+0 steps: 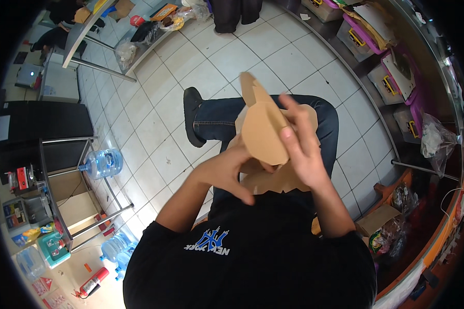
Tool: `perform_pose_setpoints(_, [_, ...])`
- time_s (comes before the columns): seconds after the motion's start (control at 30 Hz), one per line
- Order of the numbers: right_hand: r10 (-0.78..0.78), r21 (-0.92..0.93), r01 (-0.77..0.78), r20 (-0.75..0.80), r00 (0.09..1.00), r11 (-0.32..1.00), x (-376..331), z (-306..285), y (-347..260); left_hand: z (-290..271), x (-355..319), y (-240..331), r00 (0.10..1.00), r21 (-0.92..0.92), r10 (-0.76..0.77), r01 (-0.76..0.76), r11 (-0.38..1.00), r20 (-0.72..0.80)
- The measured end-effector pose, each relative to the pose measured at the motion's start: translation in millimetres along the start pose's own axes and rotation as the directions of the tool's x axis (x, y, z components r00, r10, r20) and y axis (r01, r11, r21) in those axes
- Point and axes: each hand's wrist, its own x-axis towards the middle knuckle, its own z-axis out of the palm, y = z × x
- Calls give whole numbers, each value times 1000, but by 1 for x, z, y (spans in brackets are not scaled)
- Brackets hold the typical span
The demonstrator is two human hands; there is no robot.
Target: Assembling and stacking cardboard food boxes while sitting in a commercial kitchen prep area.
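Observation:
A folded piece of brown cardboard [263,129] with a rounded lower end and a narrow upper flap is held tilted above my lap. My left hand [224,166] reaches behind it from the left; its thumb stands apart and most of its fingers are hidden, with a fingertip showing under the lower edge. On the other side my right hand [305,148] grips the cardboard's right edge, thumb against it and the upper fingers raised and slightly blurred. Beneath both hands, a wider brown cardboard sheet [278,181] with a notched edge lies across my thighs, partly covered.
Pale floor tiles [154,116] surround my legs. Along the right stands a shelf with purple-lidded plastic boxes [384,82]. Water jugs [104,163], a metal-framed rack [69,140] and a fire extinguisher [94,282] are at left. Plastic bags and packages [162,23] lie on the far shelf.

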Motion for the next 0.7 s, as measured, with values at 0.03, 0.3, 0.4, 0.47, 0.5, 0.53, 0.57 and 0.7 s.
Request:
perform_pose_setpoints(0.03, [0,1,0,-5,1000,1000,-2,6,2,-7,-6,-12,993,-303,7,31,953,121])
perform_pose_setpoints(0.3, [-240,-380,216,-16,971,899,-22,34,24,0,-15,-8,937,-270,-197,118,956,-289])
perform_pose_setpoints(0.4, [-377,-680,218,-93,921,700,-14,36,37,0,-11,-13,907,-275,-278,193,942,-317])
perform_pose_setpoints(0.47, [-547,-786,226,-163,821,575,-5,36,43,-4,-5,-20,899,-192,-298,246,950,-320])
perform_pose_setpoints(0.5, [-551,-787,225,-168,818,575,-1,34,44,-6,-2,-24,898,-276,-302,217,936,-321])
perform_pose_setpoints(0.53, [-562,-803,231,-151,813,550,2,30,43,-8,2,-27,896,-358,-307,186,915,-320])
perform_pose_setpoints(0.57, [-572,-818,237,-133,809,524,6,28,43,-8,5,-28,897,-353,-306,187,916,-318])
perform_pose_setpoints(0.7, [-588,-788,297,-101,803,540,14,29,53,-15,7,-41,871,-298,-321,215,930,-372])
